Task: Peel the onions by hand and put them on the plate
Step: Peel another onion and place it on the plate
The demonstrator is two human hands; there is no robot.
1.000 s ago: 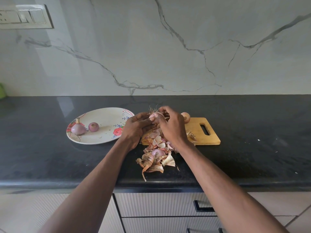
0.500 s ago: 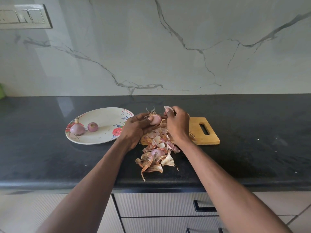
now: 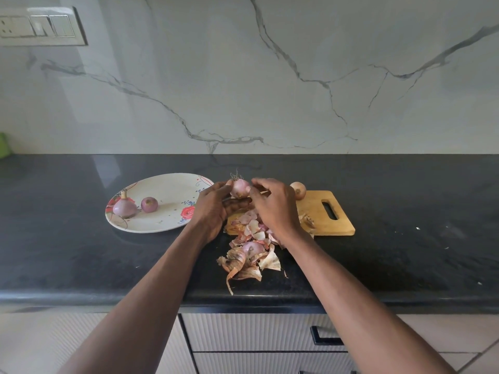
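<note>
- Since half a second ago, the right hand (image 3: 272,205) has dropped its lifted peel and returned to the onion (image 3: 239,188).
- Left hand (image 3: 213,205) grip curls round it; the right's fingertips pinch its skin.
- Two onions (image 3: 136,206) on the plate (image 3: 162,225); one unpeeled (image 3: 298,190) waits.

Plate (image 3: 167,184): cream, with red rose prints and small blue dots; the two peeled onions on it (image 3: 123,207) (image 3: 149,204) are pale purple. Held onion (image 3: 239,188): pinkish-white; unpeeled onion (image 3: 298,190) tan-brown; loose skins (image 3: 249,255) mixed pink, cream and brown. Chopping board (image 3: 324,220) honey-yellow wood, counter (image 3: 81,252) speckled black, wall (image 3: 270,76) white marble veined grey; the object at far left (image 3: 3,144) appears green.
</note>
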